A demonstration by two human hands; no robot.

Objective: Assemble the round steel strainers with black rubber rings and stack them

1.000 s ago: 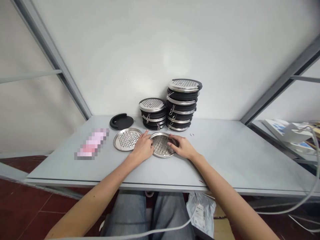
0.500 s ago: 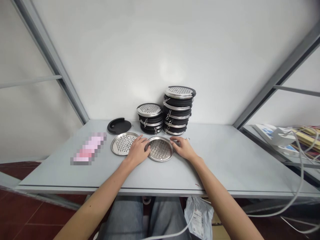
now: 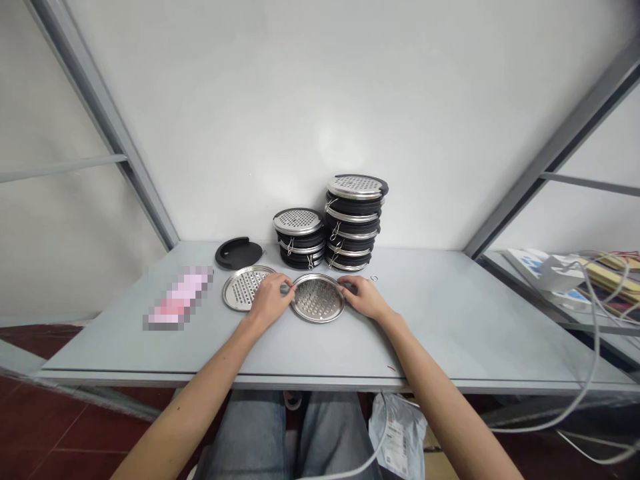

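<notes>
A round metal grater plate [image 3: 319, 301] with a raised rim lies on the table in front of me. At its left rim, my left hand [image 3: 271, 298] pinches the edge between thumb and fingers. My right hand [image 3: 364, 297] has its fingers closed at the right rim of the same plate. Partly covered by my left hand is a second round grater plate [image 3: 240, 290] with rows of holes. Behind that one rests a black round holder [image 3: 239, 255] with a raised curved edge.
Two stacks of graters stand against the wall, a shorter stack [image 3: 300, 240] and a taller stack [image 3: 354, 223], with wire clips on their sides. A small ring [image 3: 375, 278] lies right of them. A pixelated pink item [image 3: 180, 299] is on the left. White cables [image 3: 595, 333] hang at right.
My left hand's fingers have drawn in from resting spread to a pinch at the plate's left rim. My right fingers have moved onto the right rim. The view has shifted slightly.
</notes>
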